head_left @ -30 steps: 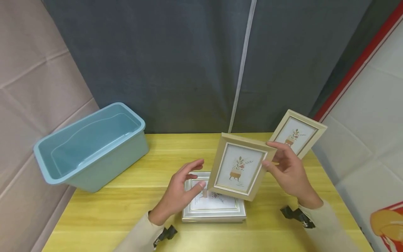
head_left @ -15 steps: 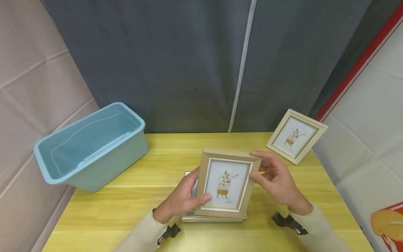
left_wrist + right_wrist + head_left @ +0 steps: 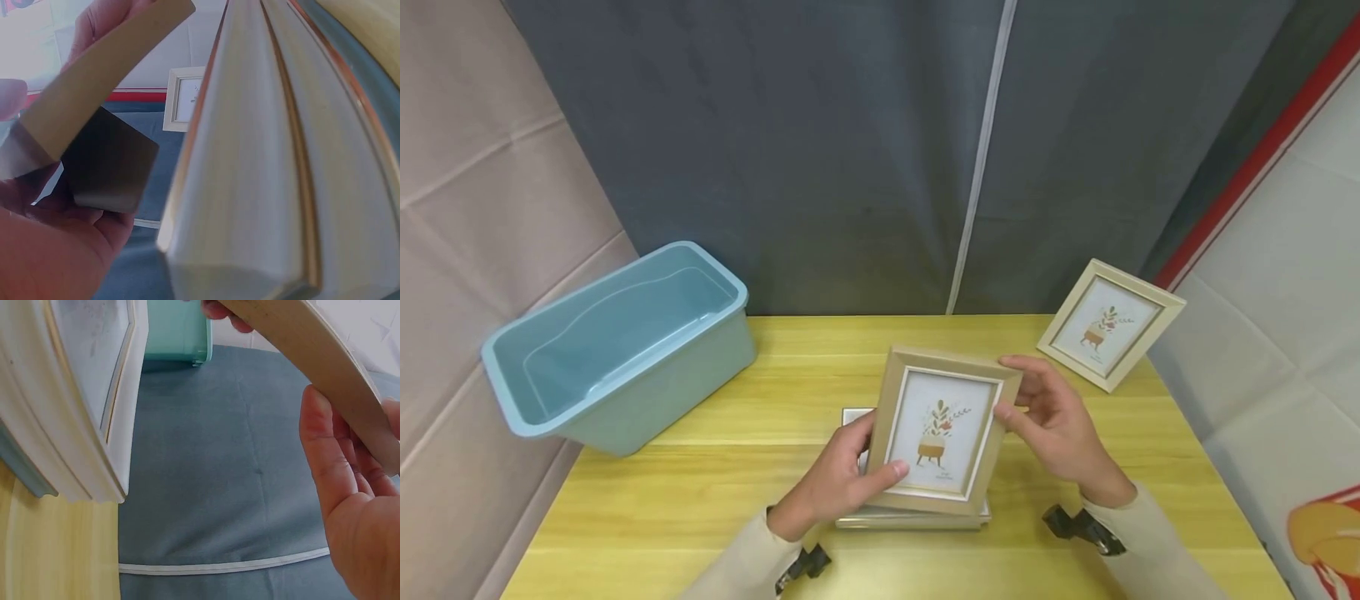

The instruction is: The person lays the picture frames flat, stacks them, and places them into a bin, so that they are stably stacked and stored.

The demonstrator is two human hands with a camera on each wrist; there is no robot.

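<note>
A tan picture frame [image 3: 942,433] with a plant drawing is held tilted between both hands in the head view. My left hand [image 3: 829,482] grips its lower left side, thumb over the front. At its upper right corner, my right hand [image 3: 1060,437] pinches the edge between thumb and fingers. Below it lies a stack of silver picture frames [image 3: 917,522], largely covered from above; its layered sides [image 3: 250,162] fill much of the left wrist view. A dark flap [image 3: 112,162] shows behind the held frame there.
Another cream picture frame [image 3: 1111,325] stands tilted at the table's back right. A blue plastic bin [image 3: 617,387] sits at the left on the yellow wooden table [image 3: 700,517]. A dark grey curtain [image 3: 820,167] hangs behind the table.
The tan frame has come left and down over the silver stack. My left hand has taken hold of its left side, while the right keeps its grip. The last half second shows little movement.
</note>
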